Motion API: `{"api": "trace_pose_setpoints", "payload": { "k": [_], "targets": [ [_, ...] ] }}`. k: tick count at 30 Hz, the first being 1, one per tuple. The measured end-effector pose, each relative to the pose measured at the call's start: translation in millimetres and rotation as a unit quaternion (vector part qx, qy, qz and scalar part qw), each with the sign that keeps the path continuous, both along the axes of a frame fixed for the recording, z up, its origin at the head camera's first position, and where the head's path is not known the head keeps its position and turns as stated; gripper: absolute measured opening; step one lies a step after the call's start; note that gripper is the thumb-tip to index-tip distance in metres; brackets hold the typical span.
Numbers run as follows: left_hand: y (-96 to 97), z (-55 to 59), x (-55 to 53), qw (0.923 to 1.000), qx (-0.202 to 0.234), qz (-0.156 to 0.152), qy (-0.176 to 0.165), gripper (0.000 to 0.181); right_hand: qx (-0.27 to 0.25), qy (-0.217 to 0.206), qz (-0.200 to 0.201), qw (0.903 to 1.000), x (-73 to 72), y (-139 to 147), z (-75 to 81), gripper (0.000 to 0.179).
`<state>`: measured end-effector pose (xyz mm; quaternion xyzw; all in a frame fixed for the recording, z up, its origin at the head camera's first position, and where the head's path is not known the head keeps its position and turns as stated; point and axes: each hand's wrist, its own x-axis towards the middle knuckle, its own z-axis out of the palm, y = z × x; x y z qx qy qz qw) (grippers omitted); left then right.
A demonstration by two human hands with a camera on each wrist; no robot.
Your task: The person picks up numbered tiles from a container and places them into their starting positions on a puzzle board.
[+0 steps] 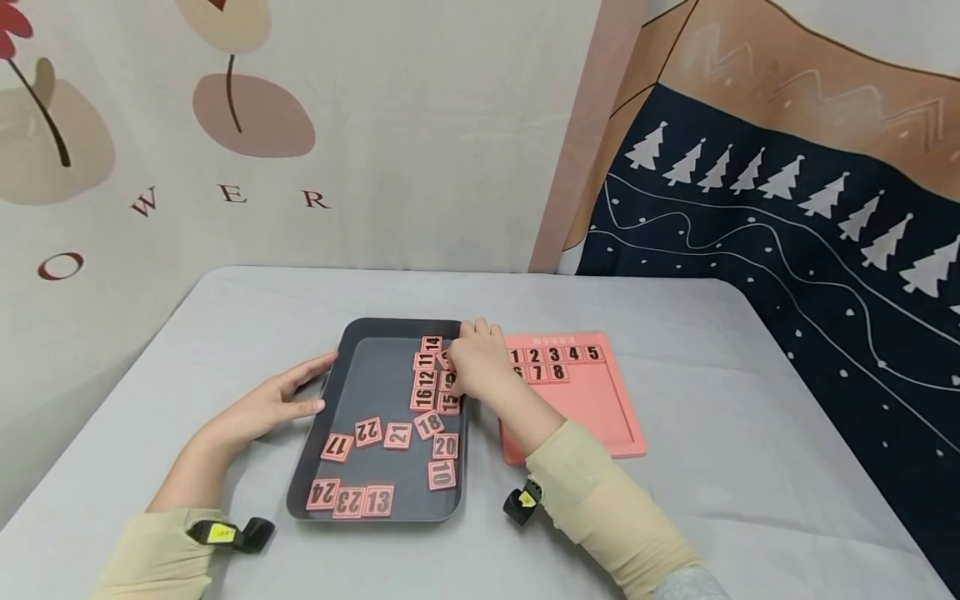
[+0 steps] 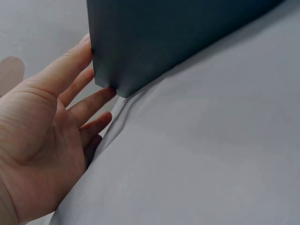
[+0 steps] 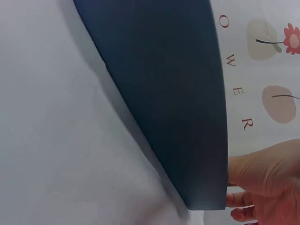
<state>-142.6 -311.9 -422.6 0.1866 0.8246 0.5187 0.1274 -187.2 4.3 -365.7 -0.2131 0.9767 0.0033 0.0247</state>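
Note:
A dark grey tray [image 1: 390, 333] holds several pink number tiles, among them 22 [image 1: 368, 432], 20 [image 1: 445, 447] and 24 [image 1: 323, 494]. My left hand [image 1: 273, 404] rests at the tray's left side, fingers extended; in the left wrist view its fingertips [image 2: 110, 92] meet the outer wall. Over the tray's upper right edge bends my right hand [image 1: 483, 362], its thumb beside the 9 tile [image 1: 448, 382]. From the right wrist view, the tray wall hides its fingertips, and I cannot tell whether they pinch a tile.
Right of the tray lies a pink number board [image 1: 585, 417], with tiles 1 to 5 in its top row and 6, 7, 8 below. A pale cloth covers the table [image 1: 720, 400]. Behind stand a printed cream curtain [image 1: 420, 150] and a dark tree-patterned cloth [image 1: 750, 225].

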Motion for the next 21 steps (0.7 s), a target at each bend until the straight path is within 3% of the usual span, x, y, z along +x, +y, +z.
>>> {"api": "trace_pose_setpoints", "payload": {
  "k": [8,14,21],
  "targets": [
    [0.3,-1.2,-0.5,1.0,0.0,0.002,-0.002,0.068,-0.026,-0.012,0.016,0.9995,0.0,2,-3.2,0.028],
    [1.4,0.2,0.4,1.0,0.0,0.004,-0.008,0.069,-0.066,0.035,0.05,0.9959,3.7,11,-3.4,0.021],
    [1.8,0.9,0.4,1.0,-0.001,0.005,-0.004,0.068,-0.124,0.081,0.072,0.9863,11.2,33,13.9,0.028]
  ]
}}
